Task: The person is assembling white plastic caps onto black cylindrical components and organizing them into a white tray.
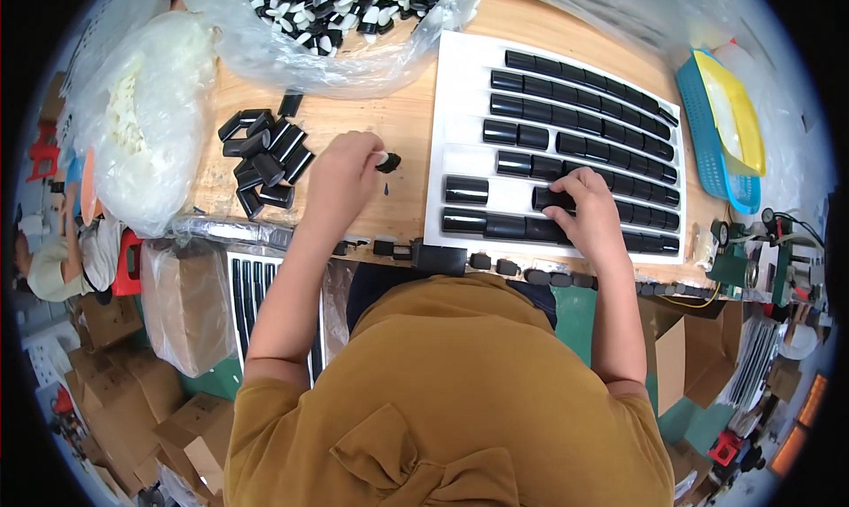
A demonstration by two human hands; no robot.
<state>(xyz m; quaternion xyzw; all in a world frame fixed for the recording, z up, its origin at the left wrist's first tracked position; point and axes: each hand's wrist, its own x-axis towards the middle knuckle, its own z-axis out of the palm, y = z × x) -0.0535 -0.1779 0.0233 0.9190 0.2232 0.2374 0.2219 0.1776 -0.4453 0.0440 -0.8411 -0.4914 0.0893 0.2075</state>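
My left hand is closed above the wooden table, its fingertips pinching a small black-and-white piece. A tiny dark mark lies on the wood just below it. Over the white board, my right hand has its thumb and fingers around a glossy black tube in the second row from the near edge. To the left of that tube, the same row shows a bare white gap and then a single black tube. The other rows hold black tubes end to end, some with gaps.
Loose black tubes are heaped left of my left hand. Beyond is a clear plastic bag of small black and white pieces; another plastic bag sits far left. A blue basket with a yellow tray stands right of the board.
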